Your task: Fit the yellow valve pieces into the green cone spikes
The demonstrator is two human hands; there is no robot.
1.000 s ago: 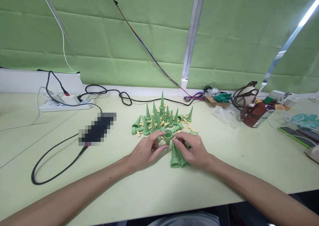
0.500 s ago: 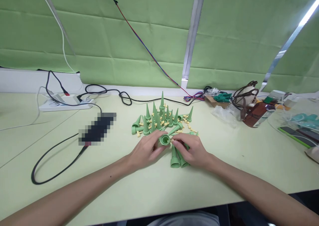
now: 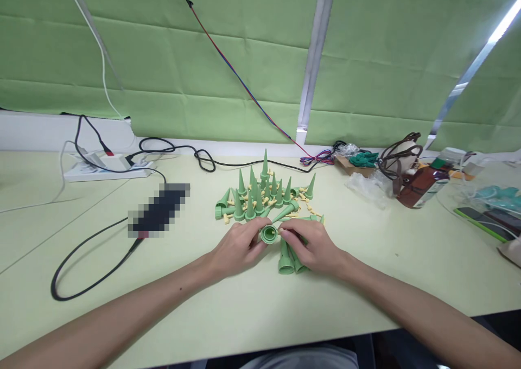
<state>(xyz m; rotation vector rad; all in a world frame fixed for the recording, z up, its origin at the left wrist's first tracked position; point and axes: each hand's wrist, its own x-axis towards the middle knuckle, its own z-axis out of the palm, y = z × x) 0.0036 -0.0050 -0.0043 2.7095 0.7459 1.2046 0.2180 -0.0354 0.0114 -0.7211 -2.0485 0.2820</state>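
Observation:
My left hand (image 3: 240,249) is closed around a green plastic cone-shaped spike (image 3: 267,235), its hollow, round end turned toward me. A small yellow spot shows inside that opening. My right hand (image 3: 315,245) pinches close against the spike's right side, with a tiny bit of a small yellow plastic piece (image 3: 280,230) showing at the fingertips. Two more green spikes (image 3: 286,263) lie under the right hand, open ends toward me. Beyond both hands, several green spikes (image 3: 239,206) stand point up or lie among scattered yellow pieces (image 3: 227,218).
At left lie a pixelated dark device (image 3: 160,211) with a black cable and a white power strip (image 3: 109,169). On the right are a brown bottle (image 3: 421,187), a clear plastic bag (image 3: 368,189), green gloves (image 3: 363,159) and a green-edged phone (image 3: 484,222). Behind rises a green curtain (image 3: 223,97).
The spike in my left hand has tipped and shifted slightly down, and a yellow spot now shows inside its opening. My right hand stays almost in place.

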